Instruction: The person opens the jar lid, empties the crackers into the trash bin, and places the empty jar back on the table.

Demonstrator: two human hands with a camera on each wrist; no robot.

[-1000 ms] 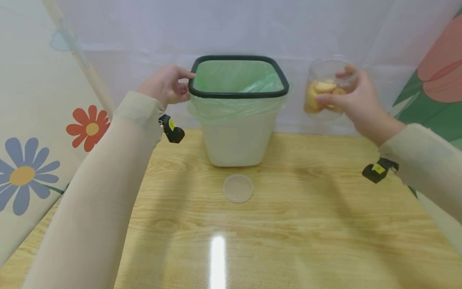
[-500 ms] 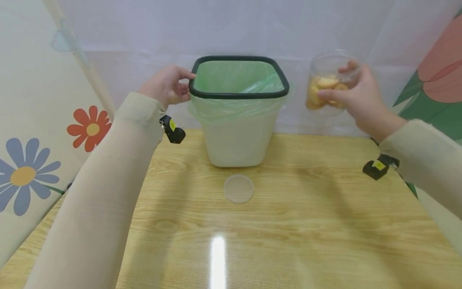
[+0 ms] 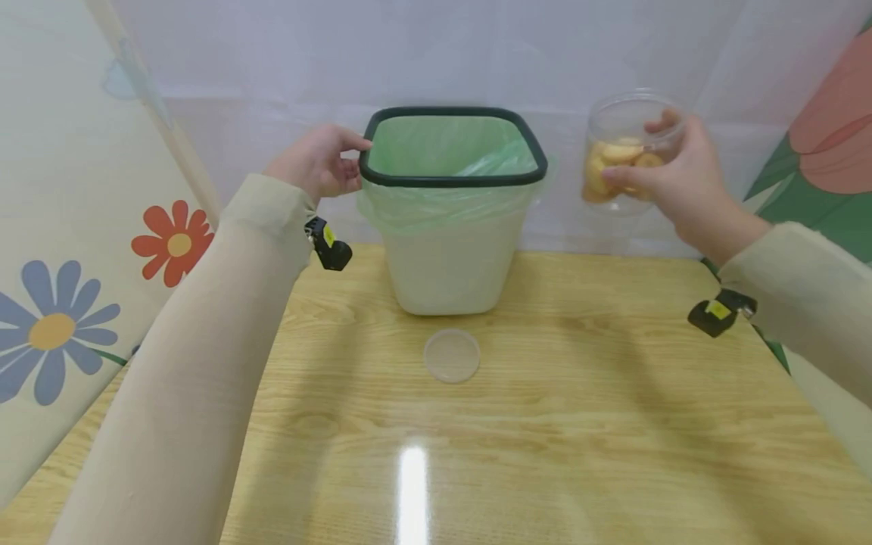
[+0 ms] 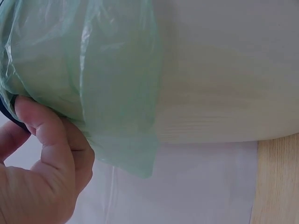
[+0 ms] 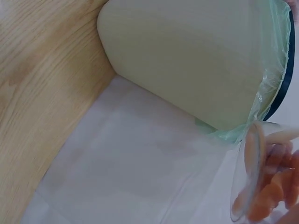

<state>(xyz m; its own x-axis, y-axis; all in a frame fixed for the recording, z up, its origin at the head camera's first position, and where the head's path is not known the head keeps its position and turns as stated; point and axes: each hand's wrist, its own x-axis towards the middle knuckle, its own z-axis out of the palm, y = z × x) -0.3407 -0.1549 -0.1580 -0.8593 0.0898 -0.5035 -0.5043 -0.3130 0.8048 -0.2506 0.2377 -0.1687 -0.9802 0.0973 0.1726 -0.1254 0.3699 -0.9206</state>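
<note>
A pale bin stands upright at the back of the wooden table. Its dark rim holds down a translucent green bag, folded over the outside. With thumb and fingers, my left hand pinches the rim at the left side. To the bin's right, above the table, my right hand grips a clear jar around its side. Yellow-orange round pieces fill its lower part; their kind is unclear. The jar is nearly upright and apart from the bin in the head view.
A clear round lid lies flat on the table in front of the bin. Close behind the bin hangs a white cloth. Flower-patterned panels flank both sides.
My right hand has lifted the jar slightly, moving it a little to the right. The left hand keeps its hold on the bin's rim.
</note>
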